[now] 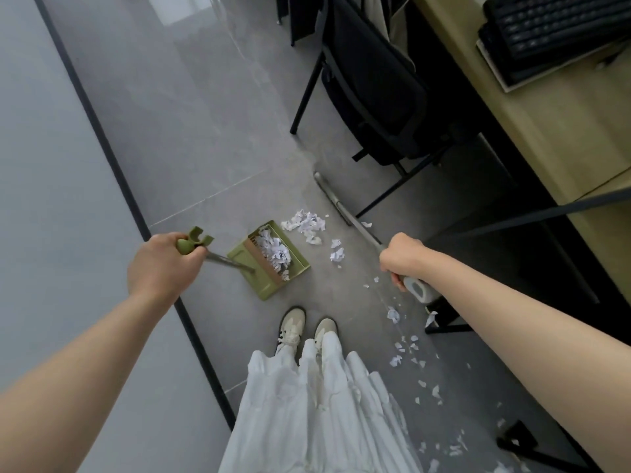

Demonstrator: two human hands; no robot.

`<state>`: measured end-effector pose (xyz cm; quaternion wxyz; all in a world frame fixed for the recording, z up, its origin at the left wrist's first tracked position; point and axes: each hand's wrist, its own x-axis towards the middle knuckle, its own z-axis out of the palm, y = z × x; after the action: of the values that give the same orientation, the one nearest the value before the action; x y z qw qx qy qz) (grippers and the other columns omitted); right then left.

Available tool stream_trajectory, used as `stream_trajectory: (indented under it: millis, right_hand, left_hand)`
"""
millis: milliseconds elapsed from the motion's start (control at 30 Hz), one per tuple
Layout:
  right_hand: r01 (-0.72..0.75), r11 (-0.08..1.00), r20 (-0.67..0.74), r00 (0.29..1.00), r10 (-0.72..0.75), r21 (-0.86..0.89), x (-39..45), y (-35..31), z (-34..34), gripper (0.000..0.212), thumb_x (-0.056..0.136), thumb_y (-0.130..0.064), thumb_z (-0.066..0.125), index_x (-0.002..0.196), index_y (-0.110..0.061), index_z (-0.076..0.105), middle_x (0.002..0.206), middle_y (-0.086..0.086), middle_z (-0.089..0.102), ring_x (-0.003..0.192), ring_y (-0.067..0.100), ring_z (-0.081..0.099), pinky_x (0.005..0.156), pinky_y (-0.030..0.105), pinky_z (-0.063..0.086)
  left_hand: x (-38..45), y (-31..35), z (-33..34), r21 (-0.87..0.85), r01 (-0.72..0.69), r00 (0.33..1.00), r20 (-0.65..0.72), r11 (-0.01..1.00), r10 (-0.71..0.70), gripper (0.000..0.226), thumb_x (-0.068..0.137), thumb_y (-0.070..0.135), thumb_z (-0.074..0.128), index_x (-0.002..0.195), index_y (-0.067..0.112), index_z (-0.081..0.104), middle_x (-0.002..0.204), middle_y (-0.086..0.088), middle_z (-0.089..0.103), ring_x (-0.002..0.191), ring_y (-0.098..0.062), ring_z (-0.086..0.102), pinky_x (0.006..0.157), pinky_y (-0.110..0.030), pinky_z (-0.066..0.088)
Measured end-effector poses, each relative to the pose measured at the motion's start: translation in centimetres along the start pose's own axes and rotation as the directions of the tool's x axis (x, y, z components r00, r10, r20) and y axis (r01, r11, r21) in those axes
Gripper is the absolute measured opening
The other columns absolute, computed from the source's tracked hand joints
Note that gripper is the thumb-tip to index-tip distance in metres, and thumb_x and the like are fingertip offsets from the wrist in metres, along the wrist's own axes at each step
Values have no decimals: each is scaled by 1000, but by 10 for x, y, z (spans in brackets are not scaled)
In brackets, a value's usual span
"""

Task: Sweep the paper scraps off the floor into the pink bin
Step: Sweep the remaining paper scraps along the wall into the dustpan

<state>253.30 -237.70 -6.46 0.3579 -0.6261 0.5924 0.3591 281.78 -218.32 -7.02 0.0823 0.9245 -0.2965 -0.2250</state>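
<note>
dustpan half loaded, scraps still strewn to your right

along the left edge of the grey tiled floor [211, 138] runs a black frame strip [112, 158] under a frosted panel. your left hand [160, 268] is curled round the olive-green knob at the top of the long-handled olive-green plastic dustpan [269, 257], whose thin metal rod slants down to the pan. the pan sits on the floor just ahead of your cream sneakers [307, 331] and carries a heap of white torn paper scraps [275, 249] along its right side.

just past the pan's far corner lies a loose pile of more white scraps [305, 222], with a few single pieces trailing toward you beside the pan. your right hand [401, 259] is fisted round the pale grey grip of a broom with a slim metal shaft [345, 209]; the shaft runs away from you across the floor toward the black folding chair [372, 87], and its far end is blurred.

further right and nearer you, small scraps scatter along the floor by the black desk legs. the light wooden desk [546, 107] fills the right edge, with a black keyboard [553, 32] on it. the pink bin is not in view.
</note>
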Motion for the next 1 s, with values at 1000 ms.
stream_trajectory:
  millis: [1000]
  right_hand:
    - [85, 988, 139, 988, -68, -126, -67, -56, 22, 26, 85, -11, 47, 88, 4, 69, 36, 6, 55, 54, 25, 55, 52, 22, 43]
  left_hand:
    - [12, -32, -8, -40, 48, 995, 94, 998, -44, 14, 86, 34, 62, 80, 23, 68, 67, -1, 61, 70, -27, 59, 56, -29, 40]
